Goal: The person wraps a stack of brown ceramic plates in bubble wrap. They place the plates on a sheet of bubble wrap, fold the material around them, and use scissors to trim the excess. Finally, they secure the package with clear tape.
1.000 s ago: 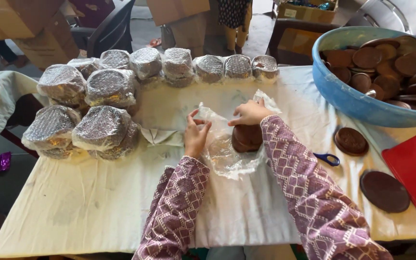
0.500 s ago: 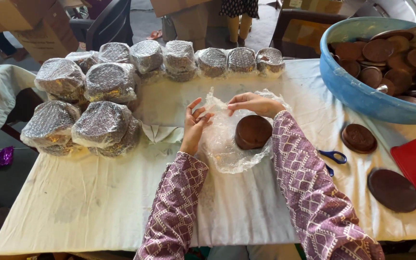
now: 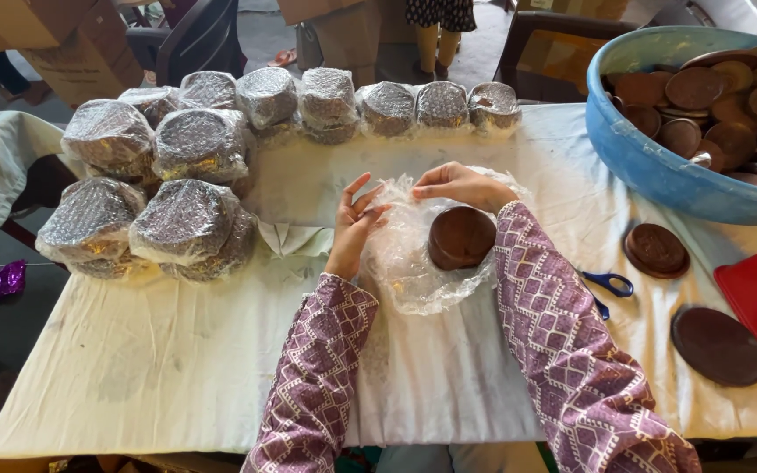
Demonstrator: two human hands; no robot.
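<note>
Brown disc (image 3: 460, 236) on bubble wrap (image 3: 413, 271), two hands (image 3: 357, 219), two loose lids (image 3: 717, 343)

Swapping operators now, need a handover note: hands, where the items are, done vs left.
Left hand: open, fingertips on the left edge of the bubble wrap sheet.
Right hand: pinching the sheet's far edge.
Brown round box sits on the sheet, uncovered.
Done: wrapped bundles stacked at the left and along the table's far edge.
Left: this box unwrapped; loose brown lids on the right, more pieces in the blue tub. Scissors beside the right sleeve.
</note>
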